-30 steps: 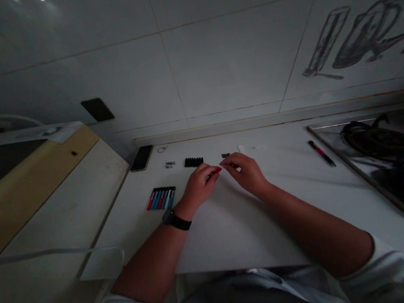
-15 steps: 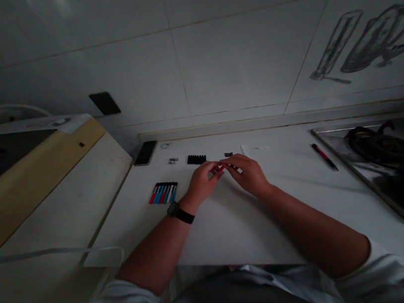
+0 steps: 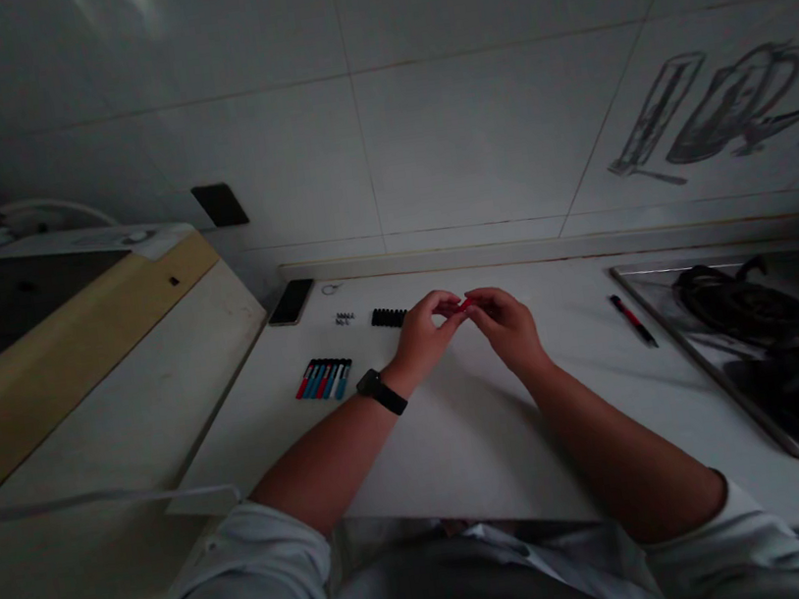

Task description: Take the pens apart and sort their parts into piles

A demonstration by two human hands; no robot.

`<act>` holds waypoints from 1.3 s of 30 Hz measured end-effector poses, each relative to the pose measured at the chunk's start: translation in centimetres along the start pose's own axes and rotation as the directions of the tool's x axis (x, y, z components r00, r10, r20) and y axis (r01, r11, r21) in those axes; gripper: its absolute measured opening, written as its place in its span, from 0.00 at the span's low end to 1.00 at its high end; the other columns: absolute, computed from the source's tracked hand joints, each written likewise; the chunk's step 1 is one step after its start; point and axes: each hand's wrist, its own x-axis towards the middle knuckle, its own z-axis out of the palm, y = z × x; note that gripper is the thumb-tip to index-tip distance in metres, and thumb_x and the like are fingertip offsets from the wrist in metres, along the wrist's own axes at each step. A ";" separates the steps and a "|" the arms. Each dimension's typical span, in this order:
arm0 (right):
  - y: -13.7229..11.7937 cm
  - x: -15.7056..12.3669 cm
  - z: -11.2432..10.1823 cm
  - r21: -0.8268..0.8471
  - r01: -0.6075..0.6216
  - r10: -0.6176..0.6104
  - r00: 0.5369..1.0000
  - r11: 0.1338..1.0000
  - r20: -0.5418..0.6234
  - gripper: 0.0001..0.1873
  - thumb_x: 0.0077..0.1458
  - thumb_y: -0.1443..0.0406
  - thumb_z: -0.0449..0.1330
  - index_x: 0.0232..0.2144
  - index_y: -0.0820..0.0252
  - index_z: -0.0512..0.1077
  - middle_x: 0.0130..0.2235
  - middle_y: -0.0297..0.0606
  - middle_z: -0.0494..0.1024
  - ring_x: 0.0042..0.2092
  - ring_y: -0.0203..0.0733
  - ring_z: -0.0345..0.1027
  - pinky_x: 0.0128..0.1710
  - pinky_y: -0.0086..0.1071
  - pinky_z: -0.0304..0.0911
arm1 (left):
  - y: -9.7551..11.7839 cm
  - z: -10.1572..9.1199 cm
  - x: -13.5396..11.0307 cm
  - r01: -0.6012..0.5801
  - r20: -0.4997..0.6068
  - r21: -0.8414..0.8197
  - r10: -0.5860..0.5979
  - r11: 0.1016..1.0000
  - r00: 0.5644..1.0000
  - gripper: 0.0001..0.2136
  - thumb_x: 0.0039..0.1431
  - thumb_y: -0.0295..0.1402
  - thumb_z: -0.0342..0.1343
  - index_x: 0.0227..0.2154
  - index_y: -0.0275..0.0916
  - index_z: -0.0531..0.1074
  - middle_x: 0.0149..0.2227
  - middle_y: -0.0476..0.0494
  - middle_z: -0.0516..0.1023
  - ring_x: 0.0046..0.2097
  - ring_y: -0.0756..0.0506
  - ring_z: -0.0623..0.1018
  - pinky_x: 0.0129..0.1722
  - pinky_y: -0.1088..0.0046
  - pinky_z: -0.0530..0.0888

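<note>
Over the white counter, the fingertips of my left hand and my right hand meet at a small red piece. Both hands are closed, pinching its two ends; fingers cover most of it, so its exact kind does not show. Left of my left wrist lies a neat row of red, blue and white sticks with black ends. Just behind my left hand is a row of short black pieces, partly hidden by that hand. Several tiny metallic parts lie further left.
A phone and a small ring lie at the counter's back left. On the right a red and black pen rests near the steel-edged gas stove. A white cabinet-like box stands along the left side.
Both hands have shifted right and slightly up with the red piece between them. They now hide the small dark part and white strip that showed behind them.
</note>
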 end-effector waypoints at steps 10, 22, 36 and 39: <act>1.1 0.3 0.2 0.145 -0.048 0.043 0.998 0.988 0.037 0.12 0.59 0.56 0.64 0.40 0.56 0.71 0.38 0.35 0.78 0.38 0.38 0.73 0.42 0.34 0.69 | -1.9 -3.5 -1.6 -0.039 0.157 0.122 0.020 0.992 0.987 0.14 0.63 0.32 0.64 0.49 0.40 0.73 0.47 0.42 0.80 0.45 0.47 0.79 0.49 0.66 0.76; -1.8 -1.6 -0.1 -0.509 0.346 0.076 0.766 0.788 0.638 0.10 0.65 0.64 0.59 0.46 0.56 0.78 0.41 0.41 0.80 0.38 0.41 0.72 0.40 0.33 0.64 | -3.6 -6.2 -3.6 0.042 0.172 0.267 -0.091 0.963 0.981 0.06 0.67 0.33 0.57 0.42 0.40 0.76 0.39 0.45 0.80 0.37 0.48 0.78 0.38 0.70 0.75; -2.0 -2.6 0.5 -0.601 0.447 0.243 0.631 0.662 0.737 0.09 0.63 0.64 0.59 0.41 0.56 0.79 0.42 0.42 0.81 0.42 0.46 0.74 0.41 0.33 0.62 | -3.6 -7.3 -4.0 -0.144 0.317 0.453 -0.008 0.880 0.948 0.08 0.67 0.30 0.55 0.44 0.42 0.78 0.42 0.44 0.80 0.41 0.45 0.79 0.43 0.67 0.75; -1.6 -2.6 0.5 -0.596 0.446 0.232 0.636 0.668 0.736 0.10 0.64 0.60 0.60 0.43 0.55 0.79 0.43 0.42 0.80 0.42 0.46 0.74 0.40 0.34 0.62 | -3.7 -8.0 -3.6 -0.106 0.242 0.515 -0.025 0.851 0.970 0.08 0.67 0.30 0.55 0.44 0.43 0.77 0.41 0.44 0.80 0.43 0.45 0.79 0.44 0.67 0.75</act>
